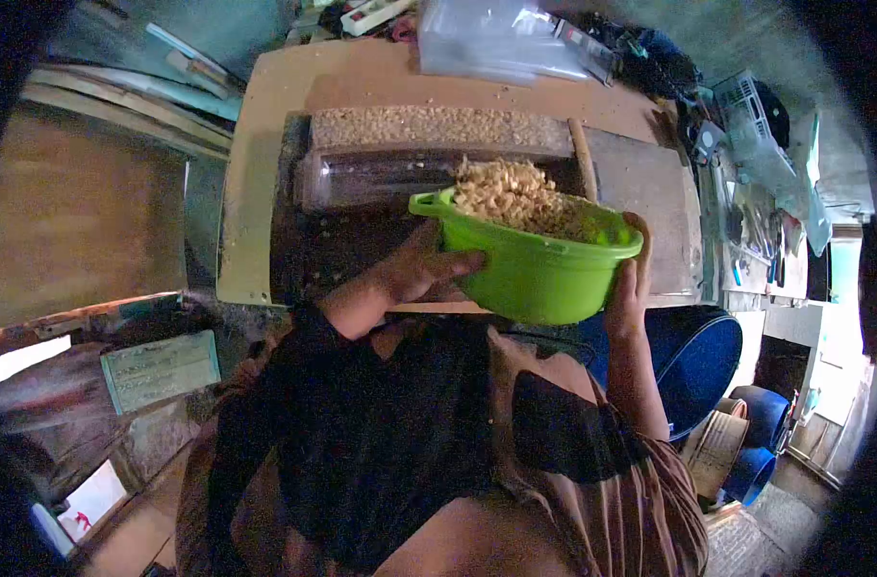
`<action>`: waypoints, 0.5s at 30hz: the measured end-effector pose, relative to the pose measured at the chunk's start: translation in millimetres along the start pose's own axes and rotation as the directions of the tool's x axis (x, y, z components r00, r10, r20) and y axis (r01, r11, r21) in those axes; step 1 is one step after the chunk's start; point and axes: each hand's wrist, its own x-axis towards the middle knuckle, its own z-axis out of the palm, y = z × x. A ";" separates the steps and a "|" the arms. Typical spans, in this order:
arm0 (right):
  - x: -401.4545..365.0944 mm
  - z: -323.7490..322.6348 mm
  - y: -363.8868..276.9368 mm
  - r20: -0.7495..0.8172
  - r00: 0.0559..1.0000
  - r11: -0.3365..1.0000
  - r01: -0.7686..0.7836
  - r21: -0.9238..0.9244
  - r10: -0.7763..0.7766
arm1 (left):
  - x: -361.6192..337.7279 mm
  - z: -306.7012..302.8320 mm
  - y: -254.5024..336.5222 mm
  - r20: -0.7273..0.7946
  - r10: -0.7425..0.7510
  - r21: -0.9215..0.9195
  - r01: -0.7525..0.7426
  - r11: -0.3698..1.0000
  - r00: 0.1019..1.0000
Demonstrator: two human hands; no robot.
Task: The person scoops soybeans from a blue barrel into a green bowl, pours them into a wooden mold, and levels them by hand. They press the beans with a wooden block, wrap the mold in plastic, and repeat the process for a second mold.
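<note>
I hold a bright green plastic basin (539,284) with both hands, tipped away from me over a dark frame on the table. My left hand (424,264) is closed on its left side, thumb on the outer wall. My right hand (631,274) wraps round the right side by the handle. Pale golden crumbly pieces (511,197), perhaps nuts or puffed grain, bulge at the far rim. Behind the basin lies a dark shallow frame (289,221) with a clear sheet (371,180) in it. A flat strip of the same pieces (438,127) runs along its far side.
A wooden stick (585,159) lies at the frame's right, beside a brown board (640,197). Clear plastic bags (487,43) are heaped at the table's (241,183) back. Blue drums (703,370) stand low on the right, and a brown panel (83,207) is on the left.
</note>
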 end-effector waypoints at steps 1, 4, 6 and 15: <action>-10.0 -0.1 5.8 0.001 1.000 1.000 0.007 0.003 -0.007 | -13.1 3.5 -9.7 -0.023 0.035 0.034 -0.034 0.999 0.999; -7.7 5.8 -0.5 0.015 0.997 0.996 0.074 0.040 -0.075 | -12.0 -3.7 -17.6 -0.034 0.023 -0.058 -0.025 0.998 0.999; -5.0 9.9 1.3 0.015 0.997 0.996 0.069 0.050 -0.070 | -16.5 -6.7 -16.0 -0.069 0.056 -0.102 -0.063 0.993 0.996; 0.3 44.4 -16.1 0.060 0.993 0.994 0.094 0.049 -0.097 | -39.4 -33.0 2.1 -0.116 0.168 0.033 -0.165 0.986 0.979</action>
